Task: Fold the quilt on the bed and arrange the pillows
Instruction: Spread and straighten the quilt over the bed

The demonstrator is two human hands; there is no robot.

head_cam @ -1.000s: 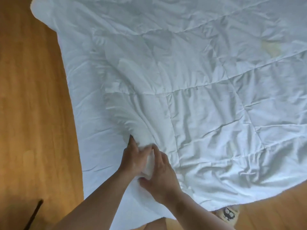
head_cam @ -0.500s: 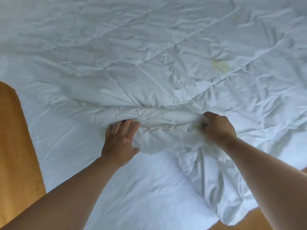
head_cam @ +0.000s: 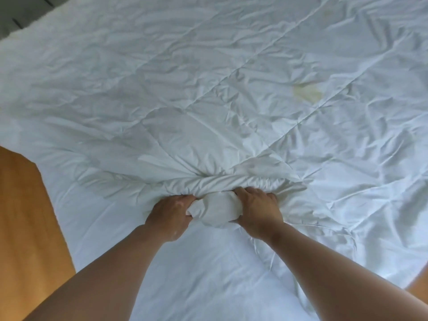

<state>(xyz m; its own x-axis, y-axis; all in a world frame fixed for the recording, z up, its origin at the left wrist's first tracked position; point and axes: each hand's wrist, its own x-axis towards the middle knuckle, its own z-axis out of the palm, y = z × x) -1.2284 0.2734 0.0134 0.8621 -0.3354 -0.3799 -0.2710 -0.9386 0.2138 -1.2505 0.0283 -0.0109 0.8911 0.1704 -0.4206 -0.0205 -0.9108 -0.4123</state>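
Head view: two hands bunch the white quilt [head_cam: 208,89].
Left hand [head_cam: 170,214] and right hand [head_cam: 258,209] curl fingers [head_cam: 185,198] round a wad of it between them; the rest spreads flat beyond the fingers.

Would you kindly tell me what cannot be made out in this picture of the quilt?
Head view:
Fingertips of left hand and right hand: buried in the bunched quilt.
Quilt's far and right edges: cut off by the frame.
Pillows: none in view.
Grey thing, top left corner: cut off, blurred.
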